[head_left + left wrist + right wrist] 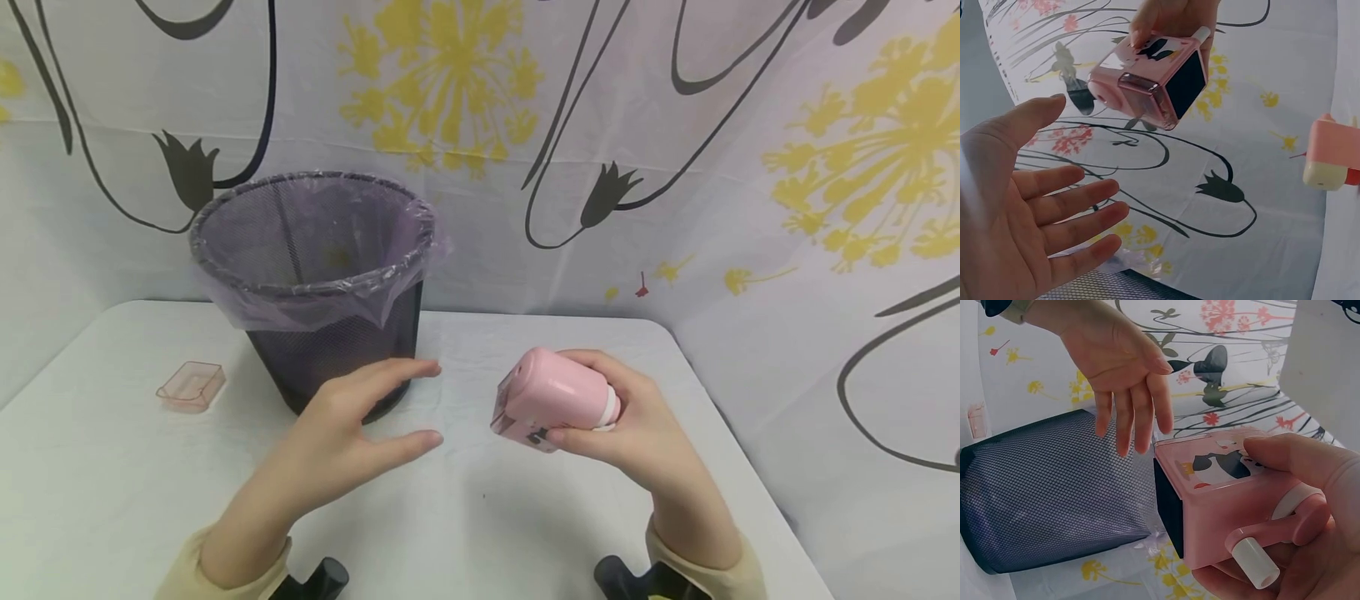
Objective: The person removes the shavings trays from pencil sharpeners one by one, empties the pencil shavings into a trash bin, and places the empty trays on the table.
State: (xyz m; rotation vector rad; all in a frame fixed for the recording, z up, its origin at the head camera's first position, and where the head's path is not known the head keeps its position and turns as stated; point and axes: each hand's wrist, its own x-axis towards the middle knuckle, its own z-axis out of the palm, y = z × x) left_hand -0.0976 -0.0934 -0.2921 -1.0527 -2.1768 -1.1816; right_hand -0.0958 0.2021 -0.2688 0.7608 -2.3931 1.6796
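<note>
My right hand (645,421) grips a pink crank pencil sharpener (558,387), tilted and held above the table. Its white-tipped crank (1255,561) shows in the right wrist view, beside my palm. A dark rectangular opening (1186,87) is seen in the left wrist view. My left hand (337,442) is held in the air left of the sharpener, apart from it, fingers extended and nothing in them. On the table at the left lies a small clear pink tray (192,386).
A black mesh waste bin (337,350) with a thin purple liner (315,304) stands at the back, just beyond my left hand. The white table (450,517) meets a flower-patterned cloth (480,242) behind it. A pink and cream object (1332,153) shows at the left wrist view's right edge.
</note>
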